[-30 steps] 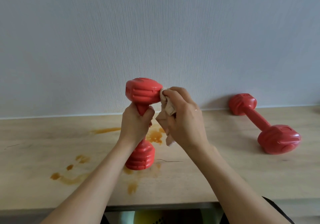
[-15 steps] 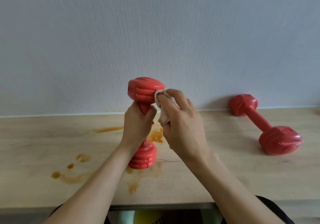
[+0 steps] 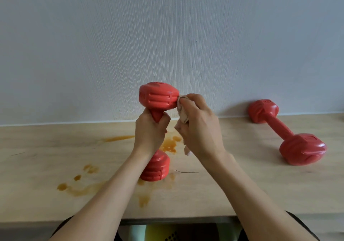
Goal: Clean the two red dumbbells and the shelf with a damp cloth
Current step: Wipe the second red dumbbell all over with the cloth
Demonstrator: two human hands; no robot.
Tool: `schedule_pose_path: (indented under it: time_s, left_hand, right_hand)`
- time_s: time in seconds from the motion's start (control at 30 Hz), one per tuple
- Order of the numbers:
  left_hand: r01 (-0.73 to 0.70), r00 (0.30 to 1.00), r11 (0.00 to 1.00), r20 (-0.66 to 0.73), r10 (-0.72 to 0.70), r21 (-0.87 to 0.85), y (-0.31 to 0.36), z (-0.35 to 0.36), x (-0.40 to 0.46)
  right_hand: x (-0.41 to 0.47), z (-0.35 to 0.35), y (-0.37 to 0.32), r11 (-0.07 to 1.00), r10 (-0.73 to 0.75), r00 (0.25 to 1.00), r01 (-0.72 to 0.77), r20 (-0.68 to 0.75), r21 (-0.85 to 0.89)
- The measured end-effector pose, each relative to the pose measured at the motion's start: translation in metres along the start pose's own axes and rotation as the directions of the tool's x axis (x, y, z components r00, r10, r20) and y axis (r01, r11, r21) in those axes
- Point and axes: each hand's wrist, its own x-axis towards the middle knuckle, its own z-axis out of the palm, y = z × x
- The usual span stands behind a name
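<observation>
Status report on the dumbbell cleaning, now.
Left hand grips upright dumbbell. Right hand presses cloth on its top head. Second dumbbell untouched; shelf stains remain.

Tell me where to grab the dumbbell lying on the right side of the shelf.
Grip the lying dumbbell by its narrow middle bar, coming from above. The bar sits raised between two bulky heads resting on the shelf, probably leaving room for fingers to curl under.
</observation>
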Motion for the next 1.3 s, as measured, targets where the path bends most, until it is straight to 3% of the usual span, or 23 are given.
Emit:
schedule_pose_path:
  time_s: [0.13, 0.33, 0.47, 0.53, 0.7, 0.83, 0.93, 1.03, 1.13, 1.3]
  left_hand:
    - [-0.001, 1.0, 0.999, 0.014, 0.001, -0.034, -0.002, -0.002, 0.002]
    - [-0.001, 0.998, 0.999, 0.062, 0.003, -0.033, 0.003, -0.002, -0.002]
    - [0.01, 0.998, 0.997, 0.058, -0.006, -0.07, 0.003, -0.003, 0.001]
    - [0.007, 0.998, 0.995, 0.064, 0.0, -0.099, 0.003, -0.005, 0.001]
    - [-0.097, 0.979, 0.992, 0.172, 0.109, -0.075, 0.005, -0.008, -0.004]
    - [-0.148, 0.962, 0.982, 0.214, 0.171, -0.121, 0.004, -0.008, -0.007]
    - [-0.139, 0.963, 0.984, 0.217, 0.16, -0.108, 0.001, -0.01, -0.005]
    - [-0.091, 0.977, 0.996, 0.193, 0.091, -0.012, -0.002, -0.017, 0.001]
    - [-0.073, 0.981, 0.996, 0.185, 0.064, 0.041, -0.009, -0.027, 0.004]
    - [-0.162, 0.917, 0.982, 0.382, 0.112, 0.099, 0.004, -0.022, -0.017]
  right_hand:
    - [-0.006, 0.002, -0.013, 0.996, -0.083, 0.996, 0.081, -0.046, -0.027]
    - [0.01, -0.002, 0.009, 0.978, 0.137, 0.989, -0.143, 0.046, 0.151]
    - [0.005, -0.003, -0.001, 0.975, 0.042, 0.994, -0.018, -0.105, 0.222]
    - [0.005, -0.002, -0.003, 0.971, 0.031, 0.993, -0.003, -0.113, 0.24]
    - [0.021, -0.003, 0.023, 0.889, 0.189, 0.979, -0.203, 0.076, 0.411]
    - [0.027, -0.007, 0.033, 0.815, 0.187, 0.962, -0.265, 0.199, 0.515]
    - [0.027, -0.014, 0.033, 0.838, 0.148, 0.97, -0.228, 0.195, 0.496]
    - [0.017, -0.026, 0.024, 0.914, 0.024, 0.989, -0.08, 0.144, 0.398]
    - [0.01, -0.032, 0.018, 0.946, -0.01, 0.979, -0.057, 0.205, 0.318]
    - [0.028, -0.025, 0.033, 0.958, -0.01, 0.953, -0.078, 0.302, 0.277]
